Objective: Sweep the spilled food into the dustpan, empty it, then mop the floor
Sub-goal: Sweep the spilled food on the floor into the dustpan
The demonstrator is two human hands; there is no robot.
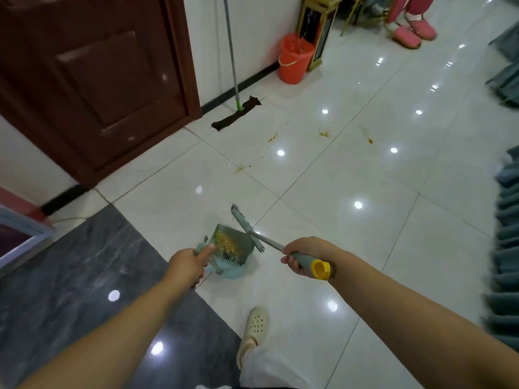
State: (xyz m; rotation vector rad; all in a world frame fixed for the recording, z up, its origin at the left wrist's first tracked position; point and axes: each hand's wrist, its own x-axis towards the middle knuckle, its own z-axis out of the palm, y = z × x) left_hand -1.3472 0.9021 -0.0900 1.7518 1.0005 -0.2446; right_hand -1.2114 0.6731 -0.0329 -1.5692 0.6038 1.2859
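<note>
My left hand [188,264] grips the handle of a pale green dustpan [230,249] that holds a heap of yellow spilled food. My right hand [304,255] is closed on the grey-green handle of a broom [247,224] with a yellow end cap; its head lies at the dustpan's far edge. Small yellow food smears [240,169] remain on the white tiles farther out, more food smears [323,133] to the right. A flat mop [236,115] with a dark pad leans against the wall beside the brown door.
An orange bucket [295,58] stands by the wall next to a gold-framed stand [317,29]. Another person's feet in pink slippers [412,35] are at the top right. Grey-green fabric [505,234] runs along the right edge. My foot in a cream clog [254,329] is below.
</note>
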